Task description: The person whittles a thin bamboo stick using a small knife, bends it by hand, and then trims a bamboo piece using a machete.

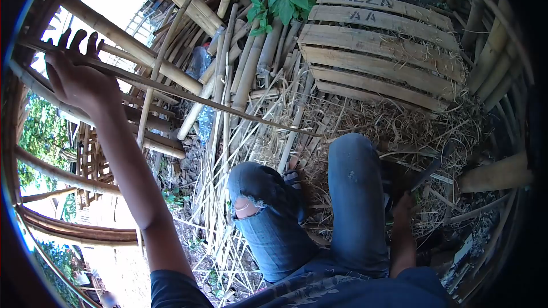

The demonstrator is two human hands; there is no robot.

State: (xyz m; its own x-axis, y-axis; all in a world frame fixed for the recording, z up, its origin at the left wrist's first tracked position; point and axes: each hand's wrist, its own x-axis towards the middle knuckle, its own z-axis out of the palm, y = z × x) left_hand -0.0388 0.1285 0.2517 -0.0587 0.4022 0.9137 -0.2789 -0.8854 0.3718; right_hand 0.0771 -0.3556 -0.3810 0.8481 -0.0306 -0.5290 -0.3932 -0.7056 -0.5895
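Observation:
My left hand [83,82] is raised at the upper left, with a long thin bamboo strip [222,107] lying across it between thumb and fingers. The strip slopes down to the right, and its far end is just by my right knee. Low at the right, beside my right leg, my right hand [403,205] is in shadow, closed around the handle of a knife. The grey knife blade [428,174] points up and to the right over the shavings. The handle itself is mostly hidden.
A slatted wooden crate [382,51] stands ahead on a heap of bamboo shavings [399,128]. Pale split strips [214,217] cover the ground at left. Bamboo poles [131,57] form a frame there. A leafy green plant [285,0] grows near the crate.

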